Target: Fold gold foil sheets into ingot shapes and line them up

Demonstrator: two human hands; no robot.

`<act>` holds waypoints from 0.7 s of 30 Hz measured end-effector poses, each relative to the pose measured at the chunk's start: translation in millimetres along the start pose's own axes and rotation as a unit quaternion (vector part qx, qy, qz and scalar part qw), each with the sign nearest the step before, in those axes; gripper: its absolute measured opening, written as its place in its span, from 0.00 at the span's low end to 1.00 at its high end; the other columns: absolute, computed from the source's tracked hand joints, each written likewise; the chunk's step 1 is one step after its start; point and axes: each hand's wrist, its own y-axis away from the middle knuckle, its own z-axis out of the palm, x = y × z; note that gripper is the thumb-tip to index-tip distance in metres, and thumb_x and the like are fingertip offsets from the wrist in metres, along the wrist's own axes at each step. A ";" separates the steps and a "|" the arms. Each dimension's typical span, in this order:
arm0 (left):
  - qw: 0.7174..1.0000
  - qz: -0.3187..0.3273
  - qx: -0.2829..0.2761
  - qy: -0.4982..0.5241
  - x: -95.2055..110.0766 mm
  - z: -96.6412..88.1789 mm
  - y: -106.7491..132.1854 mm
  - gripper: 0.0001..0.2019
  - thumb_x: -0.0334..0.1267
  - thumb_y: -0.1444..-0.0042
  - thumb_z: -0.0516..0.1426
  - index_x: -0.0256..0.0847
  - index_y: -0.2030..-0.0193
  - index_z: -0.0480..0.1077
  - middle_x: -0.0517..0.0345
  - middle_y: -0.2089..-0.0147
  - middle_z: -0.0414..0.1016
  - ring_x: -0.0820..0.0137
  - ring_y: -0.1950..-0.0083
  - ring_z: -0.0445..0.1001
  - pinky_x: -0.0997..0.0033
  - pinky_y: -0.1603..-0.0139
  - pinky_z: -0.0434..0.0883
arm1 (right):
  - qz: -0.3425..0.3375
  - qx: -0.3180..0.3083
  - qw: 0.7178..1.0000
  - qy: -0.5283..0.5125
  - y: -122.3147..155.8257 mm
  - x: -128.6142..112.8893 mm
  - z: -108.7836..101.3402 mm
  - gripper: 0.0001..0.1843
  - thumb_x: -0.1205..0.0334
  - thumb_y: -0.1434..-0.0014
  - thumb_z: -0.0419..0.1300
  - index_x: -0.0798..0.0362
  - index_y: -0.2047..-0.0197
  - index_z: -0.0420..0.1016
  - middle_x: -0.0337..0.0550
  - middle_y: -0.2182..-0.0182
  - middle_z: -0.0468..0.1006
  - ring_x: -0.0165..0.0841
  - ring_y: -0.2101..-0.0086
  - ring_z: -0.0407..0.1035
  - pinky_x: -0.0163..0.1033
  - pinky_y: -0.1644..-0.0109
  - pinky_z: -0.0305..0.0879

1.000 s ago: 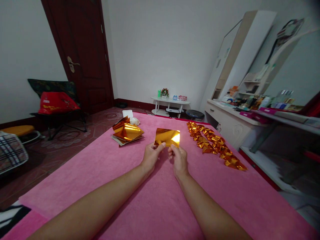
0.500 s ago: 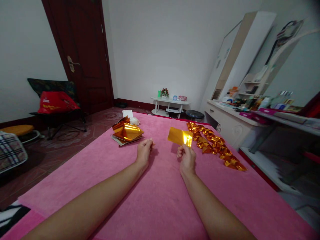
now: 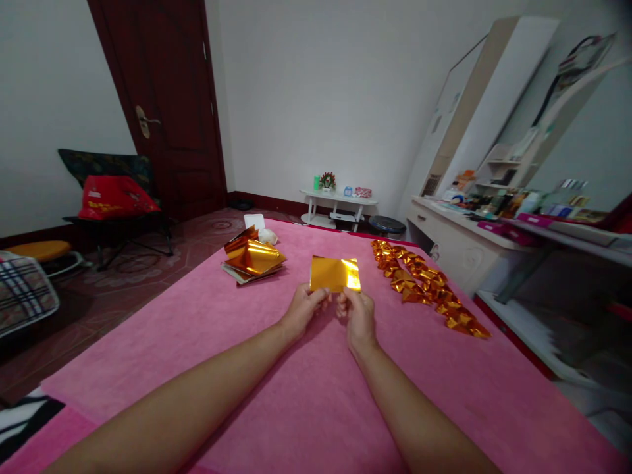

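Note:
Between my two hands is a sheet of shiny gold foil paper (image 3: 334, 274), held up just above the pink cloth (image 3: 306, 388). My left hand (image 3: 307, 308) pinches its lower left corner with thumb and fingers. At the lower right corner my right hand (image 3: 356, 316) grips the same sheet, thumb in front. To the left lies a stack of gold foil sheets (image 3: 254, 257), the top ones curling up. Rows of folded gold foil pieces (image 3: 429, 284) lie on the right of the cloth.
Behind the stack are a crumpled white item (image 3: 267, 236) and a white tray (image 3: 254, 222). A cluttered dresser (image 3: 444, 230) stands along the right side. Farther off are a small white table (image 3: 340, 197), a dark round stool (image 3: 387, 224) and a chair with a red bag (image 3: 116, 197).
My right hand has brought the foil sheet left to the middle. My left hand has moved right and taken hold of its left corner.

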 end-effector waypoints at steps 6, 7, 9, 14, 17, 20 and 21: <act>0.999 0.007 -0.027 -0.023 0.8 4.9 2.1 0.13 0.41 0.51 0.56 0.36 0.82 0.67 0.63 0.84 0.63 0.78 0.83 0.58 0.77 0.80 0.53 | -0.026 -0.035 0.994 0.100 3.5 0.0 1.2 0.19 0.53 0.49 0.62 0.53 0.85 0.65 0.34 0.87 0.64 0.25 0.83 0.57 0.33 0.78 0.52; 0.999 0.006 -0.024 -0.023 1.0 5.7 2.4 0.13 0.41 0.52 0.56 0.36 0.82 0.67 0.62 0.84 0.64 0.78 0.83 0.58 0.77 0.80 0.53 | -0.028 -0.030 0.994 0.102 4.2 -0.3 2.1 0.20 0.52 0.49 0.62 0.53 0.84 0.65 0.33 0.87 0.64 0.25 0.83 0.57 0.33 0.79 0.51; 1.000 0.002 -0.009 -0.019 1.3 6.1 2.5 0.13 0.40 0.52 0.57 0.36 0.82 0.67 0.62 0.84 0.64 0.79 0.83 0.58 0.77 0.80 0.53 | -0.020 -0.033 0.994 0.098 4.6 -1.4 3.2 0.21 0.50 0.49 0.61 0.53 0.84 0.63 0.32 0.88 0.62 0.25 0.85 0.54 0.33 0.80 0.49; 0.998 0.012 0.052 -0.037 3.9 -2.7 -2.2 0.11 0.40 0.55 0.57 0.37 0.82 0.66 0.65 0.85 0.60 0.78 0.83 0.55 0.77 0.80 0.51 | -0.050 -0.021 0.997 0.048 -6.3 -8.8 -8.0 0.18 0.52 0.48 0.61 0.52 0.81 0.62 0.30 0.87 0.60 0.23 0.86 0.52 0.32 0.82 0.47; 0.993 0.019 0.106 -0.044 7.2 -12.7 -7.9 0.11 0.40 0.57 0.56 0.38 0.84 0.63 0.65 0.86 0.58 0.78 0.83 0.55 0.76 0.81 0.51 | -0.068 0.070 0.995 -0.017 -16.9 -15.3 -21.2 0.18 0.55 0.51 0.63 0.52 0.81 0.59 0.29 0.86 0.59 0.21 0.85 0.51 0.30 0.83 0.46; 0.990 0.025 0.130 -0.040 9.4 -19.1 -11.4 0.12 0.40 0.56 0.54 0.39 0.85 0.61 0.65 0.86 0.57 0.78 0.82 0.54 0.76 0.81 0.50 | -0.038 0.099 0.993 -0.049 -20.1 -18.9 -26.9 0.18 0.54 0.52 0.64 0.52 0.80 0.58 0.28 0.85 0.58 0.21 0.86 0.50 0.29 0.84 0.45; 0.991 0.025 0.125 -0.040 9.5 -19.5 -11.3 0.12 0.40 0.56 0.54 0.39 0.85 0.62 0.65 0.86 0.57 0.77 0.82 0.54 0.76 0.81 0.50 | -0.011 0.065 0.997 -0.036 -18.7 -18.8 -26.0 0.18 0.51 0.51 0.63 0.52 0.78 0.60 0.29 0.84 0.60 0.21 0.85 0.52 0.29 0.84 0.45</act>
